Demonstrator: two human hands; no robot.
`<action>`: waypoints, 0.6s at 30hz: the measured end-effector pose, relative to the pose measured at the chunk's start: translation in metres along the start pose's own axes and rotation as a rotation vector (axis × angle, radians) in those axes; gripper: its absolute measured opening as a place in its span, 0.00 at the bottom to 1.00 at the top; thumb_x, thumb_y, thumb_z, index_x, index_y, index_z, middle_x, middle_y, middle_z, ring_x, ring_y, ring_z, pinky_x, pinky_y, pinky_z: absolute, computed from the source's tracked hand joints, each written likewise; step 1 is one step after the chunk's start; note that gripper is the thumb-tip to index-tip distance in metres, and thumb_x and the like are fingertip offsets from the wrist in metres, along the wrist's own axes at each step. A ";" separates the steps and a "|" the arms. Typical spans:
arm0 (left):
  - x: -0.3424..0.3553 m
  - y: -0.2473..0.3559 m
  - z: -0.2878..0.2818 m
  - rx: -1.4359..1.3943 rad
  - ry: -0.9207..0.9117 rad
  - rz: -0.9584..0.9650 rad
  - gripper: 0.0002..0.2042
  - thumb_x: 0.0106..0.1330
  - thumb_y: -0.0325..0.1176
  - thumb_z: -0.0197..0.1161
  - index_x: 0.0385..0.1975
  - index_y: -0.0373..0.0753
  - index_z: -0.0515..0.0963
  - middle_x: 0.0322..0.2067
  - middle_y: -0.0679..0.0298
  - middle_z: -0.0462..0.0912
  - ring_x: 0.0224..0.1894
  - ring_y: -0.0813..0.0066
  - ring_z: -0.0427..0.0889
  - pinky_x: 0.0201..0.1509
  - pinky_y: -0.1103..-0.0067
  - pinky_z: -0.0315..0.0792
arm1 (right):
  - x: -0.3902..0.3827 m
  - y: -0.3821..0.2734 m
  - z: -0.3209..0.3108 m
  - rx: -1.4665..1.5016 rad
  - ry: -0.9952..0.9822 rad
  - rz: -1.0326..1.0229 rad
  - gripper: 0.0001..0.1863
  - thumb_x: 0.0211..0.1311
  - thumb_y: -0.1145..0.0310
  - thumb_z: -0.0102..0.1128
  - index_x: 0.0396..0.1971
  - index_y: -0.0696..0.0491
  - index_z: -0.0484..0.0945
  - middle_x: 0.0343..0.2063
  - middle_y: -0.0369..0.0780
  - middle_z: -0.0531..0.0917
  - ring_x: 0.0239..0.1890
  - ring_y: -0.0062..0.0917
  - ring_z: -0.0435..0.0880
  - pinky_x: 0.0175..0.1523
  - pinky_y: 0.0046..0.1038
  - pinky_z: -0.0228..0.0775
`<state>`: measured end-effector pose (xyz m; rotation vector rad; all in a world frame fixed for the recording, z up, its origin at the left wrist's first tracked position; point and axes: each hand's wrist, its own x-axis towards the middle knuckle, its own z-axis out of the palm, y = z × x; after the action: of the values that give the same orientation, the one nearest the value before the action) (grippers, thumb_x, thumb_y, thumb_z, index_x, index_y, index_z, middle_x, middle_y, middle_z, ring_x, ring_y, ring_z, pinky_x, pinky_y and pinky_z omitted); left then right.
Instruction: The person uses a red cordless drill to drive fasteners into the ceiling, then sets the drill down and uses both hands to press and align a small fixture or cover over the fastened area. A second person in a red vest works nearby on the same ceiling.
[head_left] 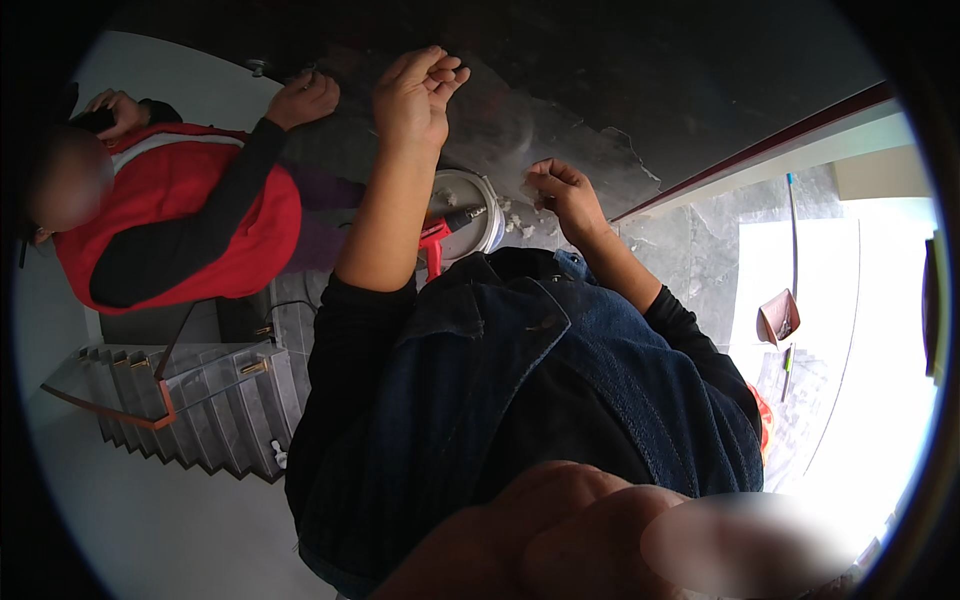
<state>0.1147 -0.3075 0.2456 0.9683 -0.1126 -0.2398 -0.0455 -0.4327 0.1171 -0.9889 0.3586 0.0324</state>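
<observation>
Raised toward a large dark panel, my left hand is closed, its fingers bent toward the thumb. Lower and to the right, my right hand is also closed, with thumb and fingers drawn together in front of the panel. Whatever either hand may hold is too small or dark to make out. Between my forearms stands a round whitish bucket. A red pistol-shaped power tool with a dark, metal-tipped front end lies across it. Pale crumpled scraps are beside the bucket.
At left, a person in a red vest holds one hand up by the dark panel. Below them is a staircase with a railing. On the right, a long-handled dustpan stands on the brightly lit floor.
</observation>
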 end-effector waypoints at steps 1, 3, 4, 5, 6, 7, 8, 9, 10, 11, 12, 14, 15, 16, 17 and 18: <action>0.001 -0.001 0.001 -0.014 0.014 0.010 0.02 0.58 0.24 0.60 0.27 0.33 0.76 0.23 0.61 0.78 0.28 0.72 0.78 0.40 0.68 0.78 | 0.000 0.000 0.000 0.001 -0.006 0.007 0.04 0.59 0.70 0.56 0.32 0.53 0.76 0.25 0.32 0.78 0.26 0.14 0.72 0.32 0.19 0.65; 0.001 -0.003 0.003 -0.021 0.044 0.025 0.02 0.58 0.24 0.59 0.26 0.33 0.76 0.20 0.61 0.78 0.25 0.73 0.78 0.36 0.71 0.78 | 0.000 0.000 0.000 -0.008 0.006 0.003 0.04 0.59 0.70 0.57 0.32 0.53 0.76 0.26 0.32 0.78 0.26 0.15 0.73 0.32 0.19 0.65; 0.001 -0.004 0.004 -0.014 0.060 0.031 0.02 0.57 0.23 0.59 0.25 0.33 0.76 0.20 0.61 0.78 0.25 0.73 0.78 0.36 0.71 0.78 | 0.000 0.001 0.000 -0.008 -0.002 0.010 0.04 0.59 0.70 0.57 0.32 0.53 0.76 0.26 0.32 0.78 0.26 0.15 0.73 0.32 0.19 0.66; 0.001 -0.005 0.005 -0.012 0.085 0.036 0.01 0.57 0.23 0.59 0.25 0.33 0.76 0.20 0.61 0.78 0.24 0.73 0.78 0.36 0.71 0.78 | 0.000 0.001 0.000 -0.011 0.007 0.004 0.04 0.59 0.70 0.57 0.32 0.53 0.76 0.26 0.32 0.78 0.26 0.15 0.73 0.32 0.19 0.66; 0.001 -0.006 0.005 -0.012 0.079 0.037 0.01 0.57 0.23 0.59 0.25 0.33 0.76 0.20 0.61 0.77 0.24 0.73 0.78 0.35 0.71 0.78 | 0.000 0.001 0.000 -0.012 0.007 0.004 0.04 0.59 0.70 0.57 0.32 0.53 0.76 0.26 0.32 0.78 0.26 0.15 0.73 0.32 0.19 0.66; 0.001 -0.006 0.005 -0.015 0.084 0.039 0.01 0.57 0.23 0.59 0.24 0.33 0.76 0.19 0.61 0.77 0.24 0.73 0.78 0.35 0.71 0.78 | 0.000 0.001 0.000 -0.012 -0.001 0.013 0.04 0.59 0.70 0.57 0.32 0.53 0.76 0.26 0.32 0.78 0.27 0.15 0.73 0.32 0.19 0.66; 0.001 -0.007 0.005 -0.019 0.101 0.042 0.01 0.56 0.23 0.59 0.24 0.33 0.75 0.19 0.61 0.77 0.24 0.73 0.78 0.35 0.71 0.78 | 0.000 0.000 0.000 -0.014 0.007 0.006 0.04 0.59 0.70 0.57 0.32 0.53 0.76 0.26 0.32 0.78 0.27 0.15 0.73 0.33 0.19 0.66; 0.001 -0.007 0.005 -0.019 0.093 0.043 0.02 0.56 0.23 0.59 0.24 0.33 0.75 0.19 0.61 0.77 0.24 0.73 0.78 0.35 0.71 0.78 | 0.000 0.000 0.000 -0.015 0.008 0.006 0.04 0.59 0.70 0.57 0.32 0.53 0.76 0.27 0.32 0.78 0.27 0.15 0.73 0.33 0.19 0.66; 0.001 -0.007 0.005 -0.020 0.096 0.045 0.02 0.57 0.23 0.59 0.24 0.33 0.75 0.19 0.61 0.77 0.24 0.73 0.77 0.35 0.71 0.78 | 0.000 0.000 0.000 -0.011 -0.002 0.012 0.04 0.59 0.70 0.57 0.32 0.53 0.76 0.27 0.32 0.78 0.27 0.15 0.73 0.33 0.19 0.66; 0.001 -0.007 0.005 -0.023 0.113 0.044 0.02 0.57 0.23 0.59 0.24 0.33 0.75 0.19 0.61 0.77 0.23 0.73 0.77 0.35 0.71 0.78 | 0.000 0.000 0.000 -0.016 0.009 0.006 0.04 0.59 0.70 0.57 0.32 0.53 0.76 0.27 0.32 0.78 0.27 0.15 0.73 0.33 0.19 0.66; 0.000 -0.008 0.005 -0.012 0.089 0.049 0.02 0.56 0.23 0.59 0.24 0.33 0.75 0.20 0.62 0.76 0.25 0.73 0.77 0.37 0.70 0.77 | -0.001 0.000 0.000 -0.017 0.009 0.005 0.04 0.59 0.70 0.57 0.33 0.53 0.76 0.27 0.32 0.78 0.27 0.15 0.73 0.33 0.19 0.66; -0.001 -0.008 0.004 0.005 0.083 0.053 0.03 0.56 0.25 0.60 0.24 0.34 0.74 0.22 0.63 0.75 0.28 0.73 0.76 0.42 0.68 0.77 | -0.001 0.000 0.000 -0.018 0.010 0.003 0.04 0.59 0.70 0.57 0.33 0.53 0.76 0.27 0.32 0.78 0.27 0.14 0.73 0.33 0.19 0.66; -0.002 -0.008 0.004 0.004 0.065 0.053 0.03 0.56 0.25 0.60 0.24 0.34 0.74 0.22 0.63 0.75 0.28 0.73 0.76 0.42 0.68 0.77 | -0.001 0.000 -0.001 -0.019 0.011 0.004 0.04 0.59 0.70 0.57 0.33 0.53 0.76 0.27 0.32 0.78 0.27 0.14 0.73 0.33 0.19 0.66; -0.002 -0.008 0.003 0.002 0.061 0.052 0.02 0.57 0.25 0.60 0.25 0.34 0.74 0.22 0.63 0.75 0.28 0.73 0.76 0.43 0.67 0.77 | 0.000 0.000 -0.001 -0.016 0.000 0.011 0.04 0.59 0.70 0.57 0.33 0.53 0.76 0.27 0.32 0.78 0.27 0.14 0.73 0.33 0.18 0.66; -0.002 -0.009 0.002 -0.001 0.068 0.052 0.02 0.57 0.25 0.60 0.25 0.34 0.75 0.22 0.63 0.75 0.28 0.73 0.76 0.43 0.67 0.76 | 0.000 0.000 -0.001 -0.019 0.010 0.004 0.04 0.59 0.70 0.57 0.33 0.53 0.76 0.27 0.32 0.78 0.27 0.14 0.73 0.33 0.18 0.66; -0.003 -0.009 0.002 -0.002 0.053 0.055 0.02 0.57 0.25 0.60 0.25 0.34 0.75 0.23 0.62 0.75 0.28 0.73 0.76 0.43 0.67 0.76 | 0.000 0.000 -0.001 -0.019 0.010 0.005 0.04 0.59 0.70 0.57 0.33 0.53 0.76 0.27 0.32 0.78 0.27 0.14 0.73 0.33 0.18 0.65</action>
<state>0.1106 -0.3131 0.2389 0.9672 -0.0905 -0.1642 -0.0455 -0.4335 0.1165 -1.0072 0.3708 0.0354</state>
